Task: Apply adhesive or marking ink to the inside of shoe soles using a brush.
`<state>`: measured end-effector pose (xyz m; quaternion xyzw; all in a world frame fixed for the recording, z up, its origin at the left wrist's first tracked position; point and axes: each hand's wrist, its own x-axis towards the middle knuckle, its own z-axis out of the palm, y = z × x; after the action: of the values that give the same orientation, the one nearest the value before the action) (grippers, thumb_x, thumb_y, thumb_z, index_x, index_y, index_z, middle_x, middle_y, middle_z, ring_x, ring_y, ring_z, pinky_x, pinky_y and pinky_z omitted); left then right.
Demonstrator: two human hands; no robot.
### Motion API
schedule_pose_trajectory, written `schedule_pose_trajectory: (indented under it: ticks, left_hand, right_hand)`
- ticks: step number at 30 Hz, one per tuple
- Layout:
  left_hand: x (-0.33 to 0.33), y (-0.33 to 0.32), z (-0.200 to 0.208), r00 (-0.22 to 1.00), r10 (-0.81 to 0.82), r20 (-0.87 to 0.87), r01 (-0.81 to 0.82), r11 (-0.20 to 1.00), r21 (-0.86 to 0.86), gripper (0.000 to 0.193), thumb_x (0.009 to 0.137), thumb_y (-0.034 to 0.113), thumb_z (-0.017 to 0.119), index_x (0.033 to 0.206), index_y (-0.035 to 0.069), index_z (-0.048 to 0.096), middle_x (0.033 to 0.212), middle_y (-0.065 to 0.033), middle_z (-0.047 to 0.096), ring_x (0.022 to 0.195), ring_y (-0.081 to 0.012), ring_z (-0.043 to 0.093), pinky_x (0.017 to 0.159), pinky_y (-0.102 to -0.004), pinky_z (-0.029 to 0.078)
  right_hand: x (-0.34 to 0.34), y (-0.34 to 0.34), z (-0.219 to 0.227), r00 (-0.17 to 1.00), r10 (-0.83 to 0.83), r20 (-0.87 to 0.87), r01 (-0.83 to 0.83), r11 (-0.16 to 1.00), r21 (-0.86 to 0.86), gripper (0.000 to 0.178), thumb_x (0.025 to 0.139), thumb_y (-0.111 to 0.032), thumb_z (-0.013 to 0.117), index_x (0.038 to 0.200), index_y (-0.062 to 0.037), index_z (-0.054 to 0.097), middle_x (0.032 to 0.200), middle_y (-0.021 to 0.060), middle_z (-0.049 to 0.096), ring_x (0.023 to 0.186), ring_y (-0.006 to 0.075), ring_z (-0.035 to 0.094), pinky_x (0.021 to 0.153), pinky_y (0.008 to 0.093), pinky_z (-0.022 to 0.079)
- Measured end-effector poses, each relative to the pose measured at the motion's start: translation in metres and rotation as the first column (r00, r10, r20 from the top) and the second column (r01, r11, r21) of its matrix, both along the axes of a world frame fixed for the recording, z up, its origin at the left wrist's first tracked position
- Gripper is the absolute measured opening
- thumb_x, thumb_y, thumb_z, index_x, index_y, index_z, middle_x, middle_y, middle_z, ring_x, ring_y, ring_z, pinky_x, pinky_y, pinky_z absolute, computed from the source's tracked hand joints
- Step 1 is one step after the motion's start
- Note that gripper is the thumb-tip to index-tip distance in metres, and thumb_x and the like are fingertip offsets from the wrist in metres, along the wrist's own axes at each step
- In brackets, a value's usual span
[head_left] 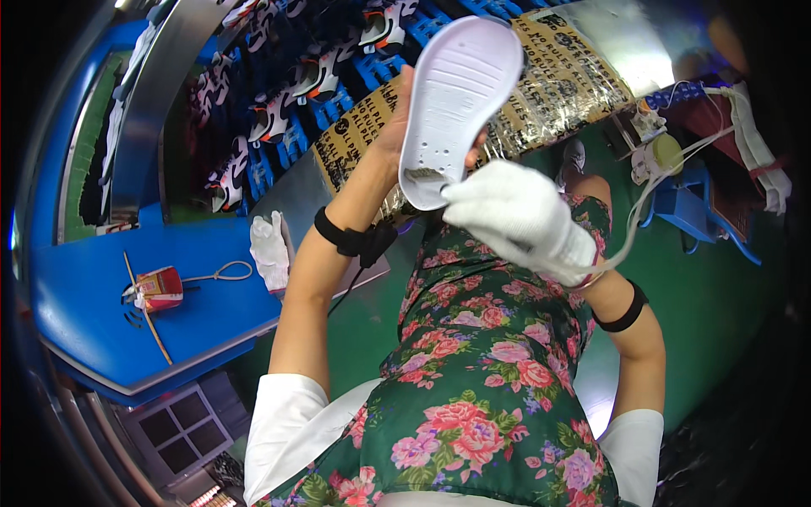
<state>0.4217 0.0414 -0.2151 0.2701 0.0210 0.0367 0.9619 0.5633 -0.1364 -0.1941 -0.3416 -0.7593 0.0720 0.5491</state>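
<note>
A white shoe sole (460,84) is held up and tilted in front of me, its ridged, pitted inner face toward me. My bare left hand (395,122) is wrapped round it from behind, with fingertips at its right edge. A small dark, rough patch shows near the lower end. In a white knit glove, my right hand (519,215) has its fingers pinched together at that lower end. Whatever those fingers hold, if anything, is hidden. A pale cord (629,228) runs by the gloved wrist.
Several white, black and orange shoes (317,76) sit on the blue slatted rack beyond. Printed brown covering (562,80) lies behind the sole. On the left blue table (84,287) are a red container (160,289) and a stick. A blue stool (680,207) stands at right.
</note>
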Motion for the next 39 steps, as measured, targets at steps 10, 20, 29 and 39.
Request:
schedule_pose_trajectory:
  ticks: [10,20,29,39]
  left_hand:
    - [0.008,0.022,-0.003,0.952,0.068,-0.298,-0.010,0.982,0.191,0.097,0.086,0.082,0.029,0.150,0.008,0.034,0.119,-0.0269,0.061,0.088,-0.0379,0.071,0.070,-0.0523,0.062]
    - [0.008,-0.005,-0.020,0.637,0.761,-0.119,-0.768,0.614,-0.185,0.049,0.103,0.030,0.029,0.133,0.000,0.053,0.136,-0.0193,0.056,0.128,-0.0344,0.051,0.114,-0.0513,0.036]
    - [-0.077,-0.069,-0.026,0.907,0.418,0.059,-0.355,0.831,-0.429,0.066,0.100,0.055,0.034,0.150,0.012,0.036,0.156,-0.0279,0.026,0.134,-0.0623,0.029,0.108,-0.0728,0.026]
    - [-0.033,-0.124,-0.008,0.906,0.413,0.090,-0.326,0.819,-0.473,0.073,0.093,0.044,0.041,0.152,0.003,0.030,0.152,-0.0229,0.038,0.139,-0.0433,0.039,0.115,-0.0617,0.029]
  right_hand:
    - [0.025,0.013,0.026,0.992,0.123,-0.015,-0.123,0.957,-0.262,0.017,0.075,0.001,0.075,0.091,-0.0040,0.072,0.092,0.0123,0.072,0.082,0.0263,0.069,0.075,0.0356,0.054]
    - [0.018,0.015,-0.008,0.271,-0.415,-0.868,-0.452,0.741,-0.496,0.017,0.079,0.010,0.068,0.095,0.0065,0.071,0.093,0.0143,0.072,0.070,0.0152,0.064,0.064,0.0256,0.052]
    - [0.007,0.028,-0.021,0.168,-0.397,-0.902,-0.511,0.748,-0.424,0.018,0.080,0.007,0.068,0.098,0.0063,0.070,0.087,0.0129,0.072,0.068,0.0166,0.065,0.063,0.0249,0.052]
    - [0.006,0.014,0.024,0.457,-0.327,-0.827,-0.331,0.801,-0.499,0.024,0.076,0.012,0.072,0.099,0.0065,0.072,0.094,0.0129,0.072,0.081,0.0163,0.069,0.075,0.0272,0.056]
